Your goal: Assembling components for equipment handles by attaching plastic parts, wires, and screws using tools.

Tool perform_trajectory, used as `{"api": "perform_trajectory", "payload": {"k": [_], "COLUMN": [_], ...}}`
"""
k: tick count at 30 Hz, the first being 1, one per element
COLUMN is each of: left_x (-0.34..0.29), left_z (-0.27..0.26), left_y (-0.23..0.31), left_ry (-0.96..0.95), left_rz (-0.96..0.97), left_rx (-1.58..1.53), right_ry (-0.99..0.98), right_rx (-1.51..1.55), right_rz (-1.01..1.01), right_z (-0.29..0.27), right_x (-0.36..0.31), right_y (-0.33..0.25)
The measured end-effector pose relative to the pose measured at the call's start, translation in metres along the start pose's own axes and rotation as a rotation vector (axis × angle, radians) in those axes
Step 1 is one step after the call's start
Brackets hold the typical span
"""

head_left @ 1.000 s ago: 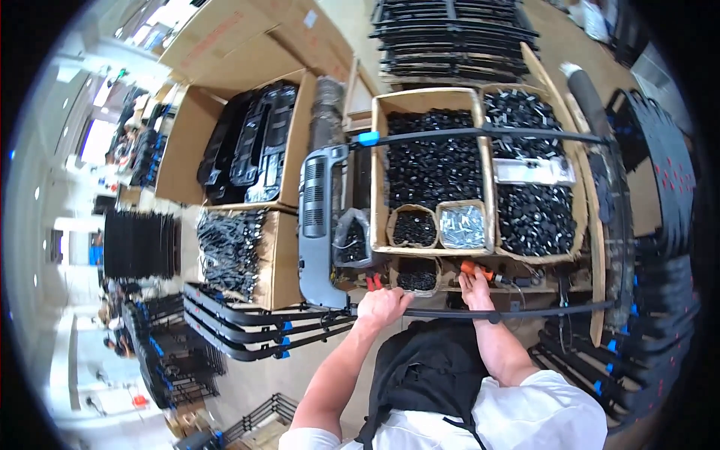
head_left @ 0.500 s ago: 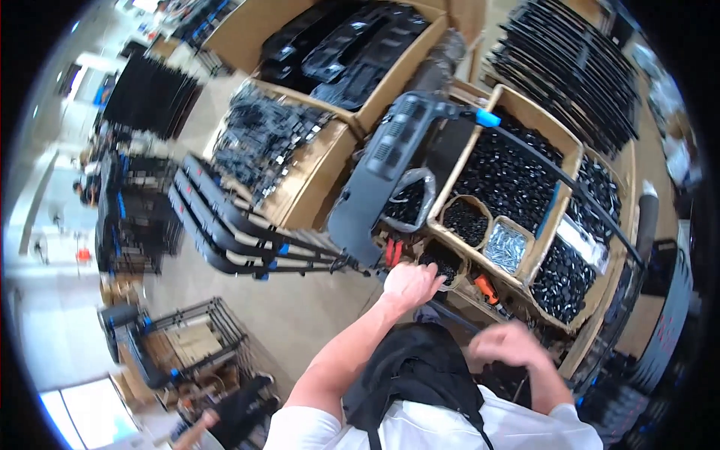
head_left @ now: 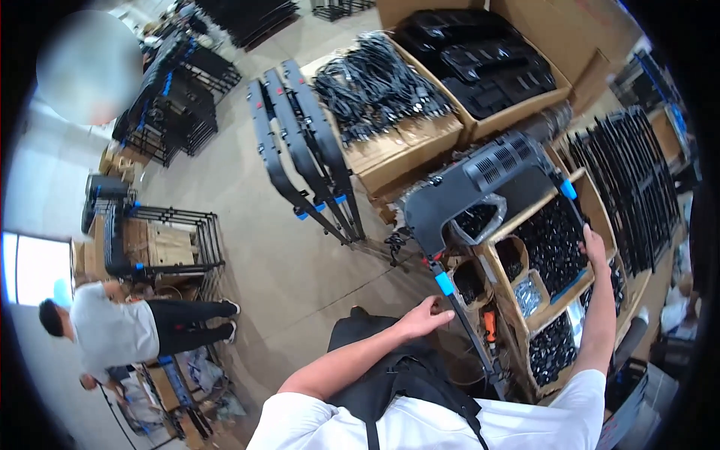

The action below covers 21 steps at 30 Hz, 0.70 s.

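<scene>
A dark grey vented plastic housing with black metal tubes at both ends and blue tape at the joints rests across the parts boxes in front of me. My right hand is closed around its far right tube, just below the blue tape. My left hand has its fingers partly spread, with nothing seen in it. It is beside the near black tube, close to the blue tape; whether the fingertips touch the tube cannot be made out.
A divided box of small black parts lies under the housing. An orange-handled tool is near the left tube. Cables top a carton; black moulded parts fill another. Three similar frames stand left. A person works farther left.
My view has turned, shifting things across the picture. My right hand has gone from beside my body to the far tube. My left hand has left the small parts container and opened beside the near tube.
</scene>
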<state>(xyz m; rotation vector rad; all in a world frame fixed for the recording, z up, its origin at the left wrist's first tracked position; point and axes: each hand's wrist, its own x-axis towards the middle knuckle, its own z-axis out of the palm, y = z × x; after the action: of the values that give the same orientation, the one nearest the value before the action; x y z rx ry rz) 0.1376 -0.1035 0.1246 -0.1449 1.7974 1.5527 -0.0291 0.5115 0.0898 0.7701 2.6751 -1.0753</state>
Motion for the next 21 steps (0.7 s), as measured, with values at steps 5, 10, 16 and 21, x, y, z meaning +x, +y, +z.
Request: {"api": "perform_trajectory", "payload": {"k": [5,10,16,21], "left_x": [0.038,0.012,-0.046,-0.099], "left_z": [-0.011,-0.034,-0.101,-0.19], "left_y": [0.004,0.025,0.075,0.122], "left_ry": [-0.172,-0.204,-0.189,-0.159], "left_rz": [-0.2,-0.168,0.03,0.431], "left_rx": [-0.705,-0.502,-0.503,-0.528], "right_ry": [0.038,0.21,0.466,0.821], "right_rx": [-0.089,-0.067,-0.12,-0.246], "right_rz": [0.009,-0.106,-0.341,-0.31], "right_z": [0.002,-0.032,-0.099,-0.174], "right_x": [-0.025,-0.076,-0.181,-0.309], "right_y": [-0.049,-0.105,-0.267,-0.375]}}
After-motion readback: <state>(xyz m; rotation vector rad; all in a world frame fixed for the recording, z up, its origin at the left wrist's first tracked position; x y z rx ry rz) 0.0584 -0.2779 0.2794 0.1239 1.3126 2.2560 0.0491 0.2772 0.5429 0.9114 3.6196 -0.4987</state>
